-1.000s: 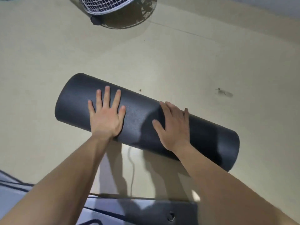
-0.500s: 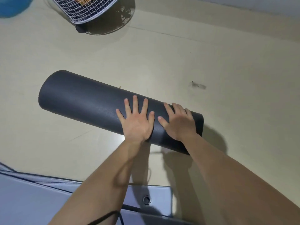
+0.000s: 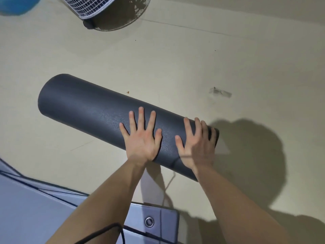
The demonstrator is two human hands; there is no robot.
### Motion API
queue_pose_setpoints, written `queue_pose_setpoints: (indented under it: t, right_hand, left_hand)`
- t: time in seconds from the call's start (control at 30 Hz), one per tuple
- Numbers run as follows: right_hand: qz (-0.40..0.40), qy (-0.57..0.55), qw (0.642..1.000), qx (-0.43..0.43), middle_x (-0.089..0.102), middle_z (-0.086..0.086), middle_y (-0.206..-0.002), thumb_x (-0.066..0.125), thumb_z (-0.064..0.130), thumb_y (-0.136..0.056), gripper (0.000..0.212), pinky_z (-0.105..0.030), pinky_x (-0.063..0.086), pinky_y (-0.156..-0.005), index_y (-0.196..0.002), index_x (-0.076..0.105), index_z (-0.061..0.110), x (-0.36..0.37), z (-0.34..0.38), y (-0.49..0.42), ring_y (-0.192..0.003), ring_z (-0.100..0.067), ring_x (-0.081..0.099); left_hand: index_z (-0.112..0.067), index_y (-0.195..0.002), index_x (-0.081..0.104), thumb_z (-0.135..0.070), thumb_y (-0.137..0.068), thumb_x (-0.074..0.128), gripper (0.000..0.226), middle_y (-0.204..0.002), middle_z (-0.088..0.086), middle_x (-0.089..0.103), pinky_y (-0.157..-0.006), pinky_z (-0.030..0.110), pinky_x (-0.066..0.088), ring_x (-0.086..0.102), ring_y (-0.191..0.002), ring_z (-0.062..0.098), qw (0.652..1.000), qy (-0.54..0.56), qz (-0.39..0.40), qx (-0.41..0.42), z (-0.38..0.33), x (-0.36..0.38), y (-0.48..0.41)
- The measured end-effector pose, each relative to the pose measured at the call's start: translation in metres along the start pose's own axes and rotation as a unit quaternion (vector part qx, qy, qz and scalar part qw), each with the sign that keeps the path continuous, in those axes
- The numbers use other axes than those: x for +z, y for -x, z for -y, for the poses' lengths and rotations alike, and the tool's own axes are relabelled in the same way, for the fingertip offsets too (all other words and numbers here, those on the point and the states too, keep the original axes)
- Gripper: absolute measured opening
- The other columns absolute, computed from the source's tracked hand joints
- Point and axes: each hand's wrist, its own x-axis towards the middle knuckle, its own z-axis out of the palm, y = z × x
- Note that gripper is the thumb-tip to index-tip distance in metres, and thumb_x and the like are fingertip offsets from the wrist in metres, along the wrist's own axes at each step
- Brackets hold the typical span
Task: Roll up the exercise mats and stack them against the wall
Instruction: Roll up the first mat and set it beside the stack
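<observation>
Rolled mat (image 3: 88, 106) is dark charcoal grey w/ fine pebbled texture; floor (image 3: 228, 59) is plain pale beige w/ a few specks. Fan grille (image 3: 91, 6) is a white wire grid, and the blurry obj. (image 3: 15, 4) top left is bright blue. Flat mat (image 3: 26, 217) is pale lavender-grey w/ dark edge lines & a silver eyelet (image 3: 149, 221); cable (image 3: 121, 229) is black.

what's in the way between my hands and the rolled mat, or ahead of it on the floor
Nothing between them: the left hand and right hand press flat on the rolled mat. Ahead the floor holds only a scrap; a fan stands farther off, leftward.
</observation>
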Motion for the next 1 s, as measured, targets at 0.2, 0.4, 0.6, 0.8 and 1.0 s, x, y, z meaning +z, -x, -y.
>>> queue_pose_setpoints:
  t: [0.2, 0.4, 0.6, 0.8, 1.0]
  right_hand:
    - [0.031, 0.006, 1.0, 0.005, 0.041, -0.016, -0.154, 0.034, 0.059, -0.097, 0.07, -0.057, 0.024, -0.117, -0.155, 0.039, 0.02, -0.009, 0.005, 0.004, -0.143, -0.034, 0.036]
    - [0.017, -0.022, 0.999, 0.02, 0.043, -0.013, -0.151, 0.038, 0.06, -0.091, 0.07, -0.058, 0.025, -0.116, -0.151, 0.045, 0.024, 0.003, 0.001, -0.004, -0.139, -0.034, 0.039]
    - [0.021, -0.018, 1.0, 0.013, 0.041, -0.012, -0.15, 0.04, 0.062, -0.096, 0.066, -0.059, 0.023, -0.116, -0.155, 0.037, 0.031, 0.011, -0.002, -0.011, -0.141, -0.032, 0.036]
    - [0.02, 0.03, 0.999, 0.007, 0.041, -0.011, -0.154, 0.022, 0.065, -0.099, 0.066, -0.054, 0.021, -0.115, -0.158, 0.027, 0.036, 0.011, -0.004, -0.008, -0.14, -0.03, 0.036]
    - [0.089, 0.025, 0.996, -0.005, 0.036, -0.014, -0.158, 0.014, 0.065, -0.101, 0.066, -0.055, 0.021, -0.117, -0.161, 0.017, 0.036, -0.023, -0.002, -0.01, -0.144, -0.034, 0.031]
  left_hand:
    - [-0.037, -0.166, 0.003, -0.058, -0.105, 0.012, 0.065, -0.175, 0.001, -0.009, -0.122, 0.069, 0.0, -0.013, -0.159, 0.033, 1.0, 0.003, 0.01, -0.01, 0.001, -0.005, 0.006]
    - [-0.036, -0.166, 0.01, -0.058, -0.103, 0.018, 0.067, -0.175, 0.002, 0.0, -0.122, 0.069, 0.001, -0.005, -0.16, 0.034, 1.0, -0.005, -0.02, -0.016, -0.003, 0.009, -0.004]
    - [-0.035, -0.166, 0.009, -0.057, -0.105, 0.016, 0.065, -0.175, 0.005, 0.001, -0.12, 0.072, 0.003, -0.003, -0.16, 0.037, 0.999, -0.031, -0.026, -0.015, -0.009, 0.012, -0.009]
    - [-0.04, -0.165, 0.005, -0.058, -0.106, 0.013, 0.062, -0.175, 0.005, -0.005, -0.12, 0.071, -0.005, -0.012, -0.159, 0.039, 0.998, -0.012, -0.031, -0.048, -0.018, 0.006, 0.0]
    - [-0.04, -0.165, -0.002, -0.055, -0.108, 0.025, 0.065, -0.173, -0.002, -0.021, -0.127, 0.061, 0.002, -0.021, -0.158, 0.029, 0.995, 0.091, 0.046, -0.017, -0.02, -0.009, 0.068]
